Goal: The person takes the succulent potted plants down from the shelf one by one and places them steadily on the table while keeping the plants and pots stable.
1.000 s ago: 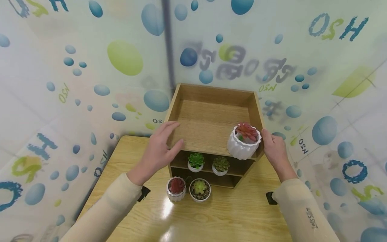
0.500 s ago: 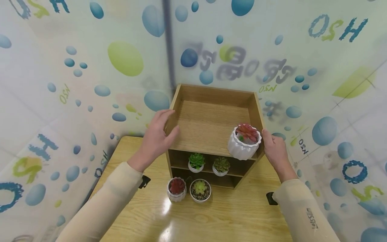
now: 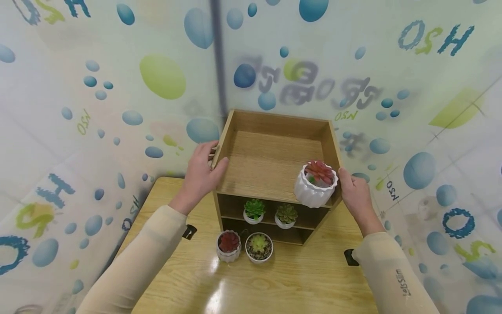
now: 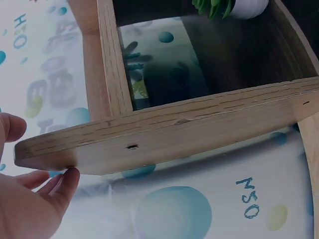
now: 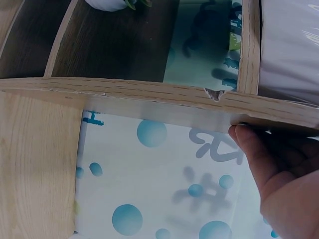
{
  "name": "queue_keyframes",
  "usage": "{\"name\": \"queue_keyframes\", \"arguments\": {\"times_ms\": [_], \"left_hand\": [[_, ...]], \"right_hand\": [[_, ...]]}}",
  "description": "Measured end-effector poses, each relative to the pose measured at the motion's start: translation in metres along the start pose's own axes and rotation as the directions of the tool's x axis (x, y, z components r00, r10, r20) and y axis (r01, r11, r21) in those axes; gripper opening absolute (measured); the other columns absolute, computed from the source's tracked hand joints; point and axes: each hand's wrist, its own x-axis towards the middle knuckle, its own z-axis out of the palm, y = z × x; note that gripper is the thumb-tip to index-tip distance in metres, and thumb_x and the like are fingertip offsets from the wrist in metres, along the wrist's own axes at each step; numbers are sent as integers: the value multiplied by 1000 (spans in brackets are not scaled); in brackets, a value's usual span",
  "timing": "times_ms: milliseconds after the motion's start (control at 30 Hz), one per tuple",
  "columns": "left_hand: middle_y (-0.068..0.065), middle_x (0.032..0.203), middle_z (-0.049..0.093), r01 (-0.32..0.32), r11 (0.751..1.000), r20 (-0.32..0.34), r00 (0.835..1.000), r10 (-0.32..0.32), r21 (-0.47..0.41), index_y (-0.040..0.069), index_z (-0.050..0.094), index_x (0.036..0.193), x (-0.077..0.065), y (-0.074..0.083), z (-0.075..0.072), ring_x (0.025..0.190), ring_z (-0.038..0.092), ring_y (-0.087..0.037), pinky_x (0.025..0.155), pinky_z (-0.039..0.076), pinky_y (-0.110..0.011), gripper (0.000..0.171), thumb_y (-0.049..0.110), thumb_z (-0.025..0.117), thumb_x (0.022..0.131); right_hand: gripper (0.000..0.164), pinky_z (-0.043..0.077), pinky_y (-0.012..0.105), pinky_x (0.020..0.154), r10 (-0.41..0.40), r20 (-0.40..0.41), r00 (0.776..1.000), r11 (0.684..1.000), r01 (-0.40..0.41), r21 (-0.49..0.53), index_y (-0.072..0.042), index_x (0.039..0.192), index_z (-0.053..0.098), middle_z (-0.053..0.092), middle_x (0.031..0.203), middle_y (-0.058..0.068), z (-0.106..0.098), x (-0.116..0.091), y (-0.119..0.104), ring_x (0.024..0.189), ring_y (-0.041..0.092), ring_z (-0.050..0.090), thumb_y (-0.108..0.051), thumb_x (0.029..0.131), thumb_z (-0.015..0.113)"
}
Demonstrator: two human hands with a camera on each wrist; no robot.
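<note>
A wooden shelf unit (image 3: 270,152) stands on the table, its top tier edged by low walls. My left hand (image 3: 198,174) is at its left side panel, thumb over the upper edge. In the left wrist view, the fingertips (image 4: 72,181) touch the panel's outer face while the thumb (image 4: 14,128) stays apart from it. My right hand (image 3: 357,196) holds the right side panel (image 5: 164,92), with curled fingers against its outer face. Beside it on the top tier sits a white fluted pot with a red succulent (image 3: 315,187).
Two small potted succulents, one bright green (image 3: 254,210) and one duller green (image 3: 286,214), sit on the tier below. In front of the unit, a pot with a dark red succulent (image 3: 229,244) and a white pot with a pale green one (image 3: 259,246) stand on the table (image 3: 306,279).
My left hand has moved left and back, from over the top tier to the left side panel. The right hand, shelf unit and pots have stayed in place.
</note>
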Motion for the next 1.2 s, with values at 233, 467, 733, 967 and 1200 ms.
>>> {"name": "queue_keyframes", "arguments": {"times_ms": [233, 467, 733, 967, 1200], "left_hand": [[-22, 142, 51, 109, 990, 62, 993, -104, -86, 0, 45, 152, -2, -10, -2, 125, 55, -38, 101, 51, -55, 56, 27, 58, 105], [-22, 147, 52, 164, 982, 72, 985, -158, -96, 0, 44, 153, -2, -18, 0, 130, 54, -38, 108, 47, -52, 54, 32, 47, 110], [-21, 136, 60, 148, 983, 0, 989, -149, -108, 2, 54, 148, -3, -24, 5, 122, 59, -36, 101, 51, -52, 46, 26, 47, 108], [-20, 130, 60, 72, 986, -69, 994, -83, -148, 0, 59, 142, -3, -26, 16, 115, 56, -34, 97, 49, -50, 42, 21, 46, 108], [-24, 127, 61, 5, 988, -147, 989, -28, -152, -3, 62, 136, -2, -28, 23, 115, 56, -37, 98, 47, -53, 39, 17, 47, 106]], "right_hand": [[63, 31, 32, 52, -9, 7, 1000, 1000, 9, -1, -18, 52, 38, 35, 58, 1, 2, 0, -1, 63, 22, 40, -45, 108, 40], [63, 29, 31, 51, -8, 30, 1000, 1000, 8, 4, -18, 52, 37, 34, 57, 0, 3, -1, -3, 59, 20, 38, -46, 109, 39], [63, 30, 31, 51, -9, 34, 999, 1000, 9, -2, -18, 52, 37, 34, 56, -1, 3, -1, -3, 60, 20, 38, -46, 108, 38], [64, 31, 31, 53, -12, 17, 1000, 1000, 12, -18, -18, 51, 37, 34, 57, 0, 0, 0, 0, 63, 21, 40, -45, 108, 38], [64, 30, 31, 51, -3, 10, 1000, 1000, 3, -10, -18, 51, 36, 33, 55, -1, -1, -1, -1, 59, 19, 37, -46, 108, 38]]}}
